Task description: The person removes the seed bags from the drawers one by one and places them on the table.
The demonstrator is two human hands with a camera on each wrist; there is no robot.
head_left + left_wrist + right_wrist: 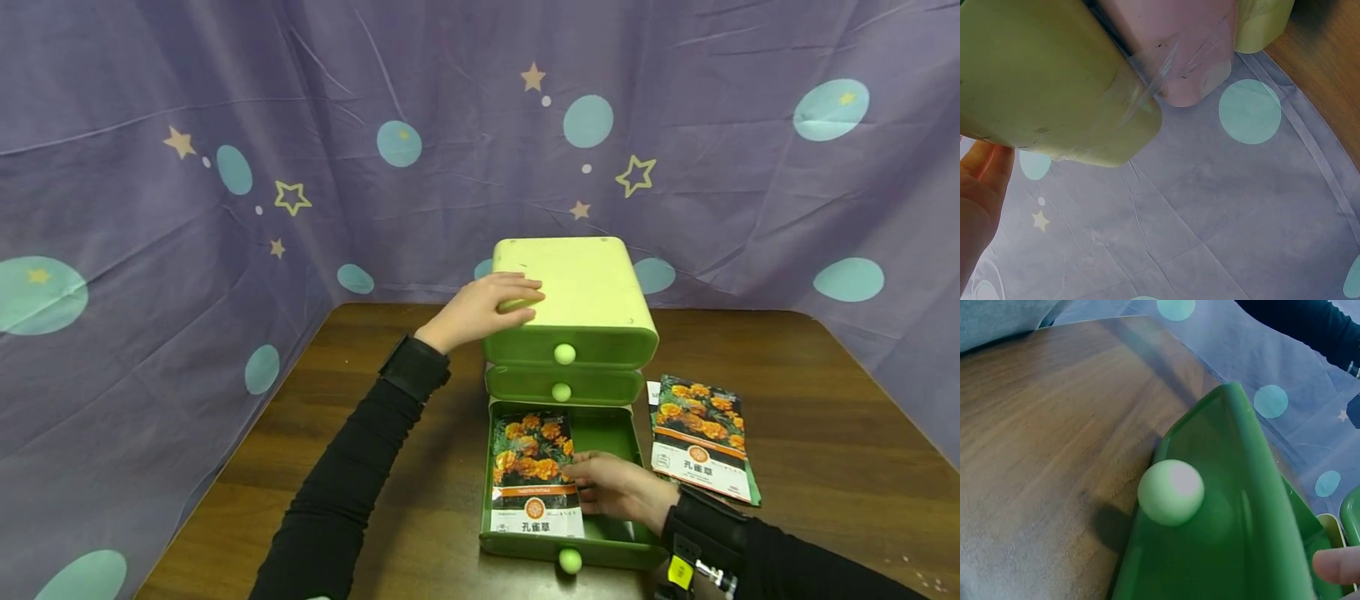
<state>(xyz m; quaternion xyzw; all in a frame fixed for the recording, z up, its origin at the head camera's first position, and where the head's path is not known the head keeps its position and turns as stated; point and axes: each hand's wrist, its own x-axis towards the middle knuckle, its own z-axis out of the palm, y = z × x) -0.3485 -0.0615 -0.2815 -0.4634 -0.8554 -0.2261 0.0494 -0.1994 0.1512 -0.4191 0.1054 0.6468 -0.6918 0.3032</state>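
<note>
My left hand rests on the pale yellow-green top of a small drawer cabinet, fingers extended. In the left wrist view those fingers touch the cabinet's edge. The bottom drawer is pulled out, and a seed packet with orange flowers on its front lies in its left part. Over the drawer's right part is my right hand, fingers loosely bent, their tips at the packet's right edge. The right wrist view shows the drawer's green front with its round knob and one fingertip.
More seed packets lie stacked on the wooden table, right of the cabinet. The two upper drawers are closed. A purple curtain with stars and ovals hangs behind and beside the table.
</note>
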